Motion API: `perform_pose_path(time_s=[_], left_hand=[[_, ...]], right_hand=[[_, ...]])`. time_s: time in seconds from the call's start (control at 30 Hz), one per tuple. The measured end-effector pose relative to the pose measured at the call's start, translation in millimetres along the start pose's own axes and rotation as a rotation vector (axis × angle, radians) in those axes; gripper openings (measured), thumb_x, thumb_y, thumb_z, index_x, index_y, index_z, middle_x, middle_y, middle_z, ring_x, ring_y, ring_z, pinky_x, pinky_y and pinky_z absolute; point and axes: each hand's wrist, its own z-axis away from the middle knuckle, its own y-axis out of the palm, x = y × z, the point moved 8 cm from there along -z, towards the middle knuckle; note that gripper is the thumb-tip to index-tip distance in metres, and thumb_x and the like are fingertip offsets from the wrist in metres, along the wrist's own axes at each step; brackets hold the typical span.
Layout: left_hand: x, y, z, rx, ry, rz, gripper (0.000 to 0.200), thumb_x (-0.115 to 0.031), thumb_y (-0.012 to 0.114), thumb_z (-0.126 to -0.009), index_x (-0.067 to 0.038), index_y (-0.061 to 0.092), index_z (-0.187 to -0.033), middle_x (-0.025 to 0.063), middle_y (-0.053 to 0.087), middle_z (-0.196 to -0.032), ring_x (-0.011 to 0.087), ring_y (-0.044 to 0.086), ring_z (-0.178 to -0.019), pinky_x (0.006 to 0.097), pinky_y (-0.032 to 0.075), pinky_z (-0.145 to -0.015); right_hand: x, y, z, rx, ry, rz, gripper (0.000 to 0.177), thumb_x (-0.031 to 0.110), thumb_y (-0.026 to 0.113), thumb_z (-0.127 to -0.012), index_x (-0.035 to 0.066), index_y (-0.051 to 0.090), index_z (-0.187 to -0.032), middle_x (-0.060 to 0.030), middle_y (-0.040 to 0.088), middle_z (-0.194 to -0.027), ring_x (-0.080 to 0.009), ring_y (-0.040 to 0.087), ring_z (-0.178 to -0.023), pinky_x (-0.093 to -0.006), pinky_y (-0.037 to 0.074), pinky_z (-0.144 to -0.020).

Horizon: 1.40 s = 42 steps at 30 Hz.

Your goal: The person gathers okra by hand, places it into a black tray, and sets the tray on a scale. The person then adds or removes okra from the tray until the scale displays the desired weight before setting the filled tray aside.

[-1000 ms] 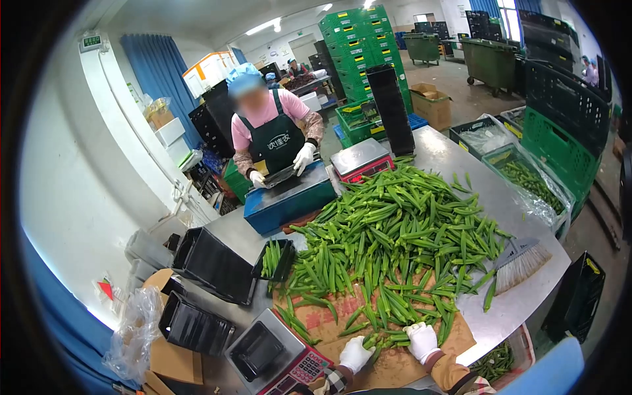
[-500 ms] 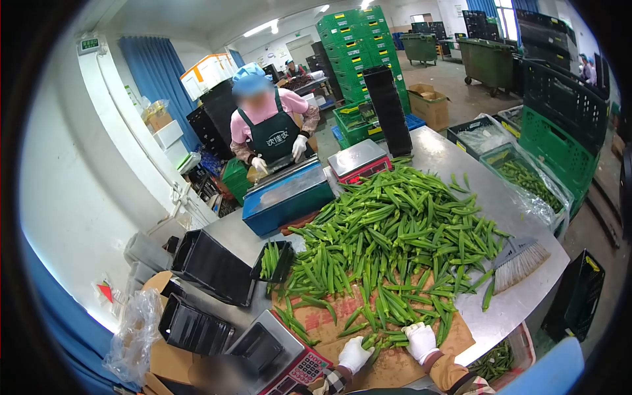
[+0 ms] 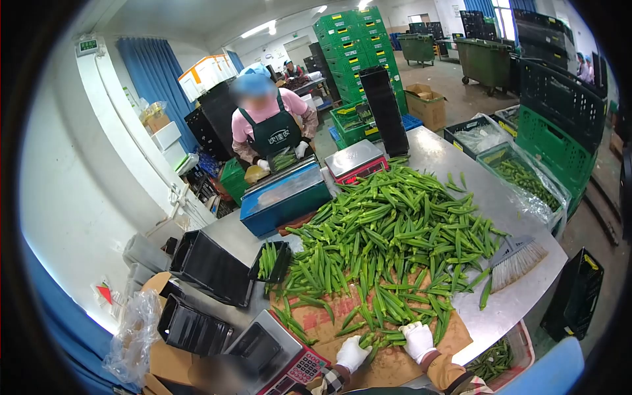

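Observation:
A large heap of green okra (image 3: pixel 401 230) covers the middle of the metal table, its near edge spilling onto a flattened cardboard sheet (image 3: pixel 388 372). My left hand (image 3: pixel 353 353), in a white glove, is closed around okra at the near edge of the cardboard. Just to its right, my right hand (image 3: pixel 418 341), also gloved, has its fingers curled over okra stems. A few okra pods lie between the two hands. How many pods each hand grips is hidden by the fingers.
A scale (image 3: pixel 276 355) stands left of my hands, beside stacked black trays (image 3: pixel 214 266). One small black tray (image 3: pixel 279 263) contains okra. A brush (image 3: pixel 517 263) lies on the right. Across the table, a co-worker (image 3: pixel 273 125) stands behind a blue-sided machine (image 3: pixel 284 207).
The co-worker's hands now have a tray of green pods between them at the machine. My hands stay nearly in place over the okra; the view has shifted slightly.

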Motion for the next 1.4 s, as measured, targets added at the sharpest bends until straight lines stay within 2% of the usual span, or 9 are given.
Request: perform_pose_path(time_s=[0.17,0.5,1.1,1.3,1.4], left_hand=[[-1.2,-1.4,-0.2,-0.012,0.003,0.026,0.048,-0.042,0.074,-0.085,-0.007,0.067,-0.118,0.0169,0.071,-0.108,0.0336,0.068,-0.103,0.0431,0.053,-0.09],[1.3,0.2,0.5,-0.052,0.02,0.047,0.042,-0.038,0.075,-0.084,-0.011,0.069,-0.116,0.0163,0.072,-0.108,0.0359,0.068,-0.104,0.0458,0.054,-0.088],[2.5,1.9,-0.8,-0.02,-0.004,0.048,0.044,-0.039,0.075,-0.084,-0.009,0.068,-0.115,0.0182,0.071,-0.11,0.0362,0.067,-0.105,0.0462,0.053,-0.09],[7.1,6.5,-4.0,-0.053,0.024,0.044,0.041,-0.037,0.074,-0.085,-0.008,0.069,-0.114,0.0163,0.072,-0.104,0.0335,0.068,-0.1,0.0432,0.053,-0.088],[3.7,2.4,-2.1,-0.037,0.027,0.051,0.043,-0.039,0.075,-0.084,-0.01,0.069,-0.114,0.0176,0.072,-0.108,0.0362,0.068,-0.102,0.0462,0.054,-0.088]], right_hand=[[-0.2,-0.3,0.8,-0.023,-0.005,0.005,0.029,0.017,0.069,-0.074,0.017,0.072,-0.103,-0.0047,0.068,-0.09,-0.0271,0.063,-0.093,-0.0422,0.046,-0.075],[1.4,-4.4,-0.3,0.004,0.011,0.002,0.029,0.011,0.067,-0.077,0.016,0.071,-0.105,-0.0036,0.067,-0.093,-0.0257,0.062,-0.095,-0.0407,0.045,-0.075],[2.9,-5.6,0.8,0.008,0.019,0.012,0.03,0.011,0.066,-0.077,0.016,0.07,-0.106,-0.0036,0.066,-0.093,-0.0255,0.061,-0.096,-0.0402,0.043,-0.077],[3.6,-7.1,0.0,0.022,0.016,0.019,0.029,0.011,0.065,-0.078,0.016,0.07,-0.106,-0.0039,0.067,-0.094,-0.0256,0.061,-0.096,-0.0402,0.044,-0.077],[2.7,-2.7,-2.0,0.054,0.011,0.038,0.029,0.011,0.064,-0.079,0.016,0.07,-0.107,-0.0042,0.067,-0.096,-0.0258,0.061,-0.097,-0.0404,0.044,-0.077]])
